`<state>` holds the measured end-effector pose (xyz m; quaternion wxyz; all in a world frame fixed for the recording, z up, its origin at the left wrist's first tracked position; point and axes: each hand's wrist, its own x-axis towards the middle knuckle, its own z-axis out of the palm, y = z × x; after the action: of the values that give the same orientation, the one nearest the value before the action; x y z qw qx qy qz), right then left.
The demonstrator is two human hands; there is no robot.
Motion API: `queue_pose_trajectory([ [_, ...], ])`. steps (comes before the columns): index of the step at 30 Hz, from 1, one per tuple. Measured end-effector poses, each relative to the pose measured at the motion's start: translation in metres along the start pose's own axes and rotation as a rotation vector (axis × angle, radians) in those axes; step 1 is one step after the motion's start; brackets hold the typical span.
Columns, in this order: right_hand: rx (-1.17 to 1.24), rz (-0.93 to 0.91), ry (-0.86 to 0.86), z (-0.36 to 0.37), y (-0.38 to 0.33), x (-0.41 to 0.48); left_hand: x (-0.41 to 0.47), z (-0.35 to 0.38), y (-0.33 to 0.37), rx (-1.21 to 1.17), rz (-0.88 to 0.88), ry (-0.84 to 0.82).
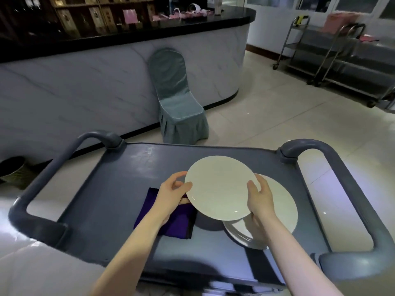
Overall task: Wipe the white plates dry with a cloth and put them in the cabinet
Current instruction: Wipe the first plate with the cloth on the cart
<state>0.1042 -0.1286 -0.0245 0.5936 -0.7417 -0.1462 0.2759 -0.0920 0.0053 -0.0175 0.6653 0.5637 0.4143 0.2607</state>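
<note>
Left hand pinches the left rim of the white plate, thumb on top; right hand grips the right rim likewise. The plate is held above the grey cart top, partly over the plate stack at right. The purple cloth lies left, under the left wrist. Judgement: glazed, rigid, brittle, possibly wet-slick, moderate weight. Hold by opposite rims.
</note>
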Motion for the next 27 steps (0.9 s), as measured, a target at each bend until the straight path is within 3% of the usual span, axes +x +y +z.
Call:
queue_pose_trajectory([
  [3,0.013,0.007,0.031,0.013,-0.002,0.006,0.016,-0.025,-0.011,0.073,0.034,0.000],
  [7,0.015,0.013,0.045,0.028,-0.005,0.015,0.051,-0.052,-0.044,0.481,0.117,0.020],
  [15,0.087,0.098,0.165,0.054,-0.003,0.020,0.116,-0.069,-0.079,1.110,0.231,-0.459],
  [22,0.129,0.129,0.261,0.065,0.001,0.013,0.139,-0.084,-0.089,1.137,0.346,-0.591],
  [27,0.099,0.126,0.285,0.079,0.004,0.009,0.147,-0.104,-0.086,1.175,0.419,-0.484],
])
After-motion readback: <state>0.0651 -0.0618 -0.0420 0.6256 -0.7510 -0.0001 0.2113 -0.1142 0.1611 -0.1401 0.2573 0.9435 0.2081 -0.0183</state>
